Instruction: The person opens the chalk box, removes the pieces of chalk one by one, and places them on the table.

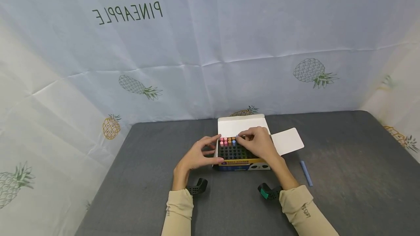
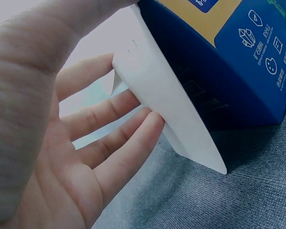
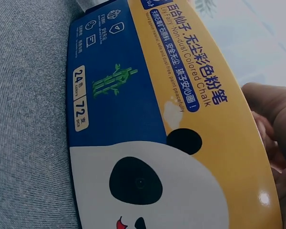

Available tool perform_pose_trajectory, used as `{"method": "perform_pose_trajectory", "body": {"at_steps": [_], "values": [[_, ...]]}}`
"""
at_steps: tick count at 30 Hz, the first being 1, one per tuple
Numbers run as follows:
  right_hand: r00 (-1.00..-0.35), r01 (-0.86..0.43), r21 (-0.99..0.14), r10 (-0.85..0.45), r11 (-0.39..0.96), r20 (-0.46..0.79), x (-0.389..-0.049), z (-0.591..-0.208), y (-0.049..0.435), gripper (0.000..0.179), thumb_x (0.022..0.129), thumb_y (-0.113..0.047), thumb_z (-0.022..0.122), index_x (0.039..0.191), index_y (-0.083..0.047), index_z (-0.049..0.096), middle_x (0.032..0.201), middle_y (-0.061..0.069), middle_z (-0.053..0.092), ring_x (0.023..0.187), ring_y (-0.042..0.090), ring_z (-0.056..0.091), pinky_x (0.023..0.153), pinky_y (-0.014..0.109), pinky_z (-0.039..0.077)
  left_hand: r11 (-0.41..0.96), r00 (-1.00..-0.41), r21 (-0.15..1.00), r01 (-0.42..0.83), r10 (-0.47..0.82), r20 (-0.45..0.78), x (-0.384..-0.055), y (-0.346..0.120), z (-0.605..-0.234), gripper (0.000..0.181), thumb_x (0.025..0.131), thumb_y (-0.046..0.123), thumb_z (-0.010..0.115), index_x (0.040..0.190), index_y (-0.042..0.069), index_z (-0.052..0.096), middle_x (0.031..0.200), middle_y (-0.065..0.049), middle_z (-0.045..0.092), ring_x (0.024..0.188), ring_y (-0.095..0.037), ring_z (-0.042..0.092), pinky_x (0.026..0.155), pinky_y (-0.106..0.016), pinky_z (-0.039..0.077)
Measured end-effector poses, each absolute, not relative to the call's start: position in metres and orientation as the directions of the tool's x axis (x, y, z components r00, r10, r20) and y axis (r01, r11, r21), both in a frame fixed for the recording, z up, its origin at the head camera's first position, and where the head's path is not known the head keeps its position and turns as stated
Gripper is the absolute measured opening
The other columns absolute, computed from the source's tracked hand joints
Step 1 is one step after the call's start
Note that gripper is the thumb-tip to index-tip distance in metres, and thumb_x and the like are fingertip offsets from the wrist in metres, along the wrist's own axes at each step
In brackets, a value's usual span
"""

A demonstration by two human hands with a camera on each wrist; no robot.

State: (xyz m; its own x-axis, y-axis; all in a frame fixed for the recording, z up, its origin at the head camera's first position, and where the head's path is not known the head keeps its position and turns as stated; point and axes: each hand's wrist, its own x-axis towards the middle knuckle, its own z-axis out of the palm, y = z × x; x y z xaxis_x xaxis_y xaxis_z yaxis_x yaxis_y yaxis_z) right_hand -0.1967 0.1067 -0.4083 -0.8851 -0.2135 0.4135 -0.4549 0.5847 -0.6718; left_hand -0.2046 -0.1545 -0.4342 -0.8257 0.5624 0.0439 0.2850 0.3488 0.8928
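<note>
A chalk box (image 1: 234, 168) stands open on the grey table (image 1: 147, 199), near the middle of its far edge, with the white lid (image 1: 244, 125) raised toward that edge and a side flap (image 1: 287, 141) spread toward the right edge. The left hand (image 1: 197, 155) has its fingers spread apart along the box's left side, thumb at the near left corner; the left wrist view shows fingertips touching a white flap (image 2: 167, 102). The right hand (image 1: 260, 143) reaches over the box, thumb and forefinger pinching the top of a pale blue stick (image 1: 237, 136) beside the pink and orange chalks (image 1: 225, 144) in the far left slots. A loose blue chalk (image 1: 306, 173) lies right of the box.
</note>
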Motion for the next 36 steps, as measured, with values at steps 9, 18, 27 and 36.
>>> {"method": "perform_pose_trajectory", "body": {"at_steps": [9, 18, 27, 36], "values": [[-0.883, -0.448, -0.713, -0.139, 0.539, 0.449, -0.199, -0.406, 0.105, 0.015, 0.09, -0.015, 0.079, 0.097, -0.002, 0.083, 0.056, 0.0, 0.059, 0.049, 0.006, 0.043, 0.05, 0.021, 0.039, 0.344, -0.826, 0.897, 0.277, 0.563, 0.039, -0.205, -0.155, -0.434, 0.08, 0.089, 0.024, 0.082, 0.158, 0.017, 0.042, 0.131, -0.015, 0.054, 0.121, -0.028, 0.054, 0.11, -0.045, 0.056], [-0.863, -0.486, -0.625, -0.223, 0.611, 0.453, -0.203, -0.412, 0.103, 0.02, 0.088, -0.015, 0.081, 0.103, 0.0, 0.082, 0.06, 0.001, 0.059, 0.054, 0.003, 0.042, 0.051, 0.019, 0.037, 0.342, -0.821, 0.894, 0.29, 0.569, 0.049, -0.206, -0.155, -0.435, 0.081, 0.088, 0.028, 0.082, 0.158, 0.018, 0.042, 0.132, -0.013, 0.055, 0.12, -0.026, 0.055, 0.109, -0.044, 0.057], [-0.847, -0.508, -0.673, -0.167, 0.537, 0.505, -0.203, -0.408, 0.104, 0.015, 0.087, -0.013, 0.082, 0.097, -0.001, 0.083, 0.06, 0.001, 0.059, 0.052, 0.002, 0.042, 0.051, 0.02, 0.038, 0.334, -0.819, 0.898, 0.285, 0.573, 0.047, -0.205, -0.156, -0.434, 0.082, 0.088, 0.027, 0.083, 0.158, 0.018, 0.042, 0.133, -0.013, 0.054, 0.12, -0.026, 0.055, 0.109, -0.042, 0.057], [-0.847, -0.503, -0.727, -0.1, 0.468, 0.522, -0.195, -0.393, 0.109, 0.011, 0.088, -0.014, 0.082, 0.094, -0.005, 0.083, 0.058, -0.001, 0.054, 0.054, 0.005, 0.045, 0.058, 0.023, 0.045, 0.329, -0.815, 0.898, 0.292, 0.576, 0.054, -0.206, -0.156, -0.434, 0.081, 0.088, 0.027, 0.083, 0.158, 0.021, 0.042, 0.135, -0.012, 0.054, 0.121, -0.026, 0.056, 0.11, -0.041, 0.056]]}}
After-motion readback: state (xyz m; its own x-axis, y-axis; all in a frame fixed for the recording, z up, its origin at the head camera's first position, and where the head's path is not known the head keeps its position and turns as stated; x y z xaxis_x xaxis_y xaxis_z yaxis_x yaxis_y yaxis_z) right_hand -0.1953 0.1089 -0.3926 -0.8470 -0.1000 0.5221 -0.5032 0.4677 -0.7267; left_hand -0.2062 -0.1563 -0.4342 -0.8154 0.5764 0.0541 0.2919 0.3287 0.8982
